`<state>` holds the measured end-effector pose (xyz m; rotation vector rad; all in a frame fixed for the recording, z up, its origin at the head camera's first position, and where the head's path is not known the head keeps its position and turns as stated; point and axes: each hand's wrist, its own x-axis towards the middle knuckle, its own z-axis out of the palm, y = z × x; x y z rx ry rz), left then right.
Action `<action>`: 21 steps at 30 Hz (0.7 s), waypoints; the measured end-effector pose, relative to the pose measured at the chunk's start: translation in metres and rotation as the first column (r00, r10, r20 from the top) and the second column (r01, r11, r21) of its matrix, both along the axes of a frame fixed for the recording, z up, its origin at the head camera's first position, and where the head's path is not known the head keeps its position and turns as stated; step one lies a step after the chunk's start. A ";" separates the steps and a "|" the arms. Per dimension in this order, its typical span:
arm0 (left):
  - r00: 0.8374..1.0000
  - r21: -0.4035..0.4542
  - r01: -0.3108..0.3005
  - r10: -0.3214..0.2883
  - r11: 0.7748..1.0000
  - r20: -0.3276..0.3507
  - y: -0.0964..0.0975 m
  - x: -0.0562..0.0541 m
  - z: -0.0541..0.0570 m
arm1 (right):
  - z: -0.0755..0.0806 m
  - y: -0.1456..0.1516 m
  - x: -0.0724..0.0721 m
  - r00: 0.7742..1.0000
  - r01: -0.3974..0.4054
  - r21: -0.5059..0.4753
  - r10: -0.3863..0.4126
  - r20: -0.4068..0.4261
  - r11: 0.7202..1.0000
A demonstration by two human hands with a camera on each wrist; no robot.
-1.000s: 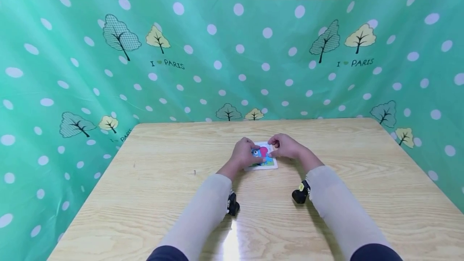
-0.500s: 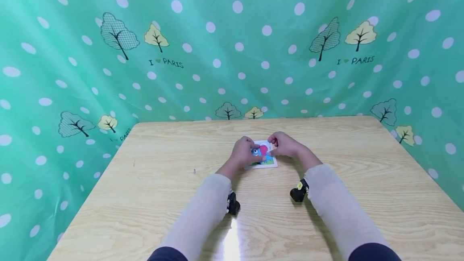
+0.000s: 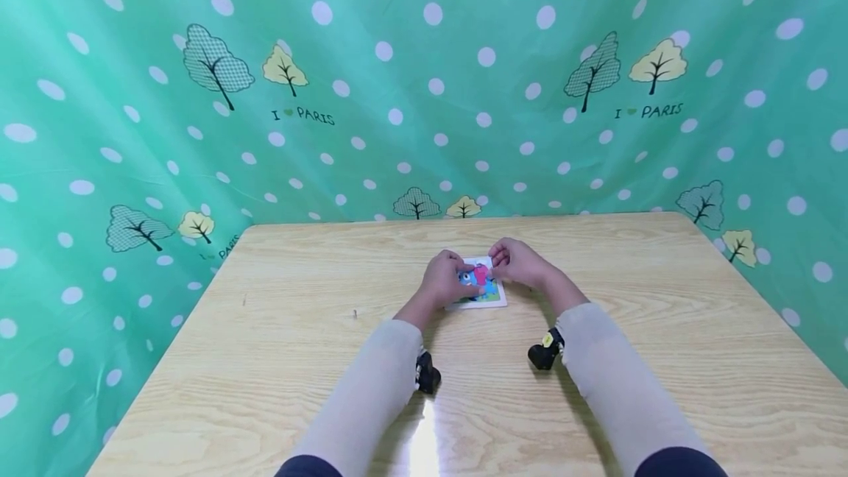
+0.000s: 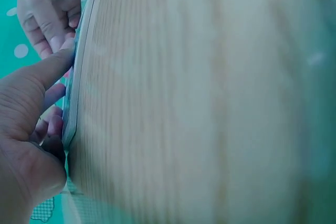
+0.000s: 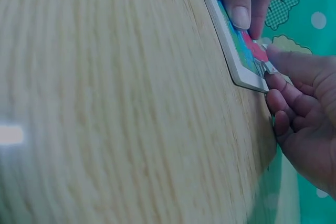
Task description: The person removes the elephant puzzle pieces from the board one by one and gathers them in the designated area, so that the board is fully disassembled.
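Note:
A small jigsaw puzzle in a white frame lies on the table, its picture blue and green with a red shape. My left hand rests over its left part, thumb and fingers straight on the picture. In the left wrist view the left thumb presses at the puzzle's near side. At the right edge my right hand pinches a puzzle piece between thumb and fingers. That piece is tilted, its pale edge raised above the frame. The left hand covers part of the picture.
The wooden table extends around the puzzle. A tiny dark mark shows on its surface to the left. A green dotted curtain hangs behind and along both sides. Black wrist cameras hang under the sleeves.
The right hand has shifted slightly left with the piece, which now tilts up more from the frame. The left hand stays in place.

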<state>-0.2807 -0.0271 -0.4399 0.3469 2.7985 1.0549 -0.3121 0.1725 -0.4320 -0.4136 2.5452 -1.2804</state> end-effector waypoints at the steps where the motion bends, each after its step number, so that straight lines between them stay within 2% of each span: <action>1: 1.000 0.004 -0.003 0.003 1.000 0.002 0.000 0.000 0.000 | 0.000 0.000 0.000 1.000 0.007 -0.004 -0.007 -0.007 1.000; 7: 1.000 -0.005 -0.009 0.009 1.000 -0.005 0.001 -0.001 -0.001 | 0.000 0.000 0.002 0.998 0.047 -0.043 -0.049 -0.026 0.998; 21: 1.000 -0.022 -0.004 0.004 1.000 -0.004 0.001 0.001 0.001 | -0.007 0.016 0.002 0.993 0.118 -0.179 -0.118 0.009 0.977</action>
